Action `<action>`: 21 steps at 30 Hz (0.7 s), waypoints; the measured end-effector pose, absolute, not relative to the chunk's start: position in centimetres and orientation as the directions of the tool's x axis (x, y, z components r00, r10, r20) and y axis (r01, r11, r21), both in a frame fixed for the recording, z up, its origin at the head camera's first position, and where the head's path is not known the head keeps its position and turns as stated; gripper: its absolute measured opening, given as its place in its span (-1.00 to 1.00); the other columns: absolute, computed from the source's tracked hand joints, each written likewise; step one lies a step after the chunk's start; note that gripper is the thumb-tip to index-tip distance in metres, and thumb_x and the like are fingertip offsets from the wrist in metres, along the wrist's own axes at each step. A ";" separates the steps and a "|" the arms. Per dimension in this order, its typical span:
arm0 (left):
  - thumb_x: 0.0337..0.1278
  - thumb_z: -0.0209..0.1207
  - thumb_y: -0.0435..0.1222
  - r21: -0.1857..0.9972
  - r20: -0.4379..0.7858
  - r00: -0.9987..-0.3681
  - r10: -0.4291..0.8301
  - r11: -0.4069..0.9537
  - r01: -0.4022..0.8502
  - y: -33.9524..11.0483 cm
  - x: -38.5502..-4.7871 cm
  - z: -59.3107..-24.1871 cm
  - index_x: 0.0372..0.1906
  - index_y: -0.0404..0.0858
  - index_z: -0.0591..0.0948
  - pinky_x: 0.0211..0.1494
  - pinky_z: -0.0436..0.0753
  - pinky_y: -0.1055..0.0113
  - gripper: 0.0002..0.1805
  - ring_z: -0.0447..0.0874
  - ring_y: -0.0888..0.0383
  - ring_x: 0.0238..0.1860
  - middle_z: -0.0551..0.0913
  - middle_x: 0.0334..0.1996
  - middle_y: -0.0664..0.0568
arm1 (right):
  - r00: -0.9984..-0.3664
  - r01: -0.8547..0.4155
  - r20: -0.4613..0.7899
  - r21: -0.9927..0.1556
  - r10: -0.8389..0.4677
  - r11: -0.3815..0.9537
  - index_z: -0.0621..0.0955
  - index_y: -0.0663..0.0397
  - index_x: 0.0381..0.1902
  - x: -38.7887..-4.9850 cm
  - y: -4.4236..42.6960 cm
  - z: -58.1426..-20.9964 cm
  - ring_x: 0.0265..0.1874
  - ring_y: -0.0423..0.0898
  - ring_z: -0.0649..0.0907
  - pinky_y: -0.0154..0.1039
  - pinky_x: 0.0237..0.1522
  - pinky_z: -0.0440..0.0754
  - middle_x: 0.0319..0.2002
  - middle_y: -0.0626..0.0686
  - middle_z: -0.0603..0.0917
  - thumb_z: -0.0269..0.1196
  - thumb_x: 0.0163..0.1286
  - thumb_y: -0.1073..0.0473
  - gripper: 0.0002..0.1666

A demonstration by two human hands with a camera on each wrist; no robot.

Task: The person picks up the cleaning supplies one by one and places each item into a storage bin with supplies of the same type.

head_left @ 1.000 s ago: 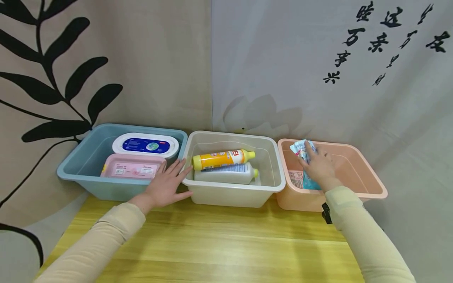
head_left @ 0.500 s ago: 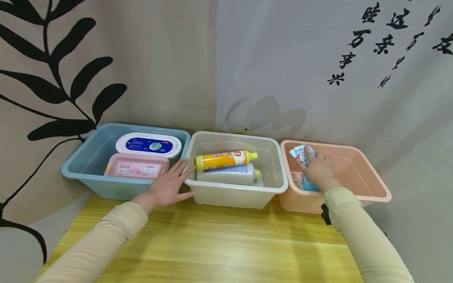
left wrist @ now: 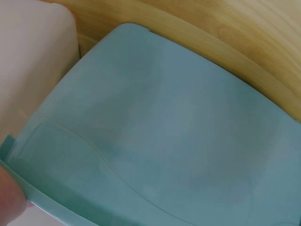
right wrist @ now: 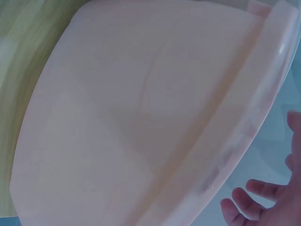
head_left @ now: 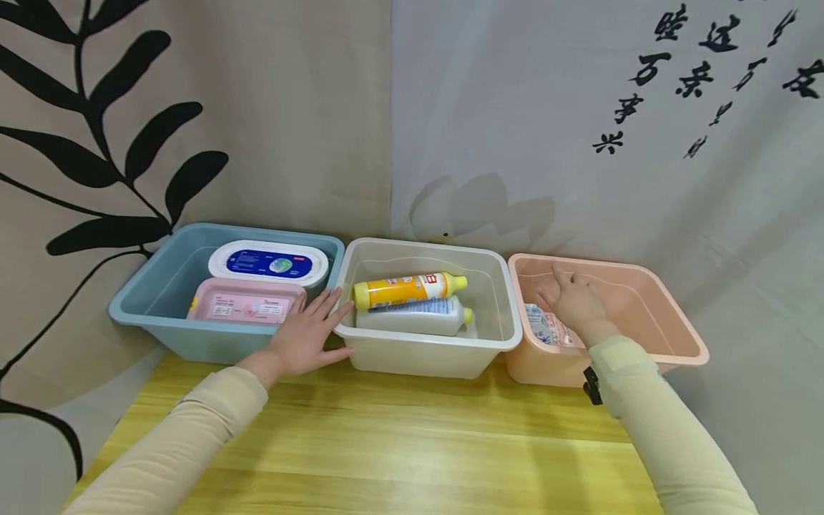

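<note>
My left hand [head_left: 302, 343] rests with spread fingers across the adjoining rims of the blue bin [head_left: 212, 347] and the off-white bin [head_left: 418, 361]. Over the peach bin [head_left: 650, 307] is my right hand [head_left: 579, 307], holding nothing; its fingers [right wrist: 247, 205] look loosely bent in the right wrist view. At the left end of the peach bin lie a blue-and-white printed packet [head_left: 539, 323] and pink-and-white printed packaging [head_left: 565, 335], partly hidden by the hand and rim. The left wrist view shows mostly the blue bin's outer wall [left wrist: 178, 122].
A white oval-ended box [head_left: 269, 263] with a blue label and a pink flat pack [head_left: 244, 304] sit in the blue bin. An orange bottle [head_left: 405, 290] lies on a white bottle [head_left: 418, 319] in the off-white bin. All bins stand on a wooden table [head_left: 386, 443].
My right hand has let go of the light-blue packet it held upright; the packaging now lies low in the peach bin. The left hand has stayed in place.
</note>
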State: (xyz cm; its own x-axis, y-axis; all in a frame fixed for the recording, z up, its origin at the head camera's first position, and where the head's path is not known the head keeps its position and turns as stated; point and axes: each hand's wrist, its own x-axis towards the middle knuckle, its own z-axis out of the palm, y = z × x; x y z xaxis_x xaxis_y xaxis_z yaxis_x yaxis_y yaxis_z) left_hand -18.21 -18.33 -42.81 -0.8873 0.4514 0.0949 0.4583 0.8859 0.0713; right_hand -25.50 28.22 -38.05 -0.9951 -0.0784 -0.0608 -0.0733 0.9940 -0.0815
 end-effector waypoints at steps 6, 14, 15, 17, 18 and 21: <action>0.04 0.06 0.27 0.079 0.096 -0.886 0.454 0.884 0.461 -18.4 -18.5 -42.9 0.43 -0.14 0.17 0.42 -0.14 -0.28 -0.08 -0.03 -0.16 0.47 0.01 0.47 -0.16 | -0.996 -0.054 -0.067 -0.090 -0.060 0.995 -0.15 -0.03 0.49 -25.4 28.4 -37.9 0.16 0.50 0.24 0.34 0.04 0.41 0.29 0.51 0.12 -0.35 0.37 -0.44 -0.06; 0.09 0.06 0.23 0.148 0.070 -0.892 0.446 0.880 0.451 -18.4 -18.9 -42.5 0.43 -0.20 0.15 0.41 -0.24 -0.30 -0.09 -0.07 -0.19 0.47 0.02 0.47 -0.17 | -0.996 -0.070 -0.050 -0.061 -0.073 0.996 -0.09 0.08 0.48 -24.9 28.5 -37.8 0.07 0.45 0.31 0.31 0.14 0.27 0.22 0.52 0.21 -0.35 0.39 -0.42 -0.05; 0.09 0.06 0.22 0.152 0.073 -0.894 0.443 0.881 0.449 -18.4 -19.0 -42.3 0.43 -0.21 0.16 0.41 -0.23 -0.30 -0.09 -0.07 -0.20 0.47 0.03 0.47 -0.17 | -0.996 -0.073 -0.051 -0.060 -0.076 0.996 -0.09 0.09 0.48 -24.8 28.5 -37.8 0.09 0.45 0.30 0.31 0.15 0.25 0.23 0.52 0.20 -0.36 0.38 -0.43 -0.04; 0.11 0.06 0.21 0.151 0.088 -0.897 0.434 0.884 0.443 -18.3 -19.1 -42.0 0.42 -0.22 0.17 0.41 -0.21 -0.29 -0.11 -0.04 -0.21 0.46 0.06 0.46 -0.18 | -0.995 -0.070 -0.060 -0.072 -0.075 0.995 -0.10 0.06 0.49 -24.7 28.5 -37.8 0.15 0.47 0.24 0.36 0.15 0.20 0.28 0.50 0.15 -0.39 0.36 -0.47 -0.02; 0.11 0.06 0.21 0.151 0.096 -0.899 0.427 0.887 0.437 -18.3 -19.1 -41.8 0.42 -0.22 0.17 0.41 -0.19 -0.29 -0.12 -0.03 -0.22 0.46 0.08 0.45 -0.18 | -0.995 -0.066 -0.067 -0.085 -0.072 0.994 -0.11 0.05 0.49 -24.7 28.5 -37.7 0.19 0.48 0.20 0.40 0.16 0.16 0.31 0.49 0.12 -0.39 0.34 -0.48 -0.01; 0.13 0.04 0.21 0.157 0.111 -0.909 0.401 0.897 0.414 -18.1 -19.4 -41.2 0.43 -0.21 0.17 0.41 -0.17 -0.30 -0.13 -0.04 -0.24 0.45 0.08 0.45 -0.20 | -0.994 -0.050 -0.094 -0.123 -0.062 0.991 -0.12 -0.01 0.49 -24.4 28.2 -37.5 0.31 0.49 0.01 0.52 0.16 -0.01 0.40 0.43 -0.02 -0.40 0.30 -0.53 0.02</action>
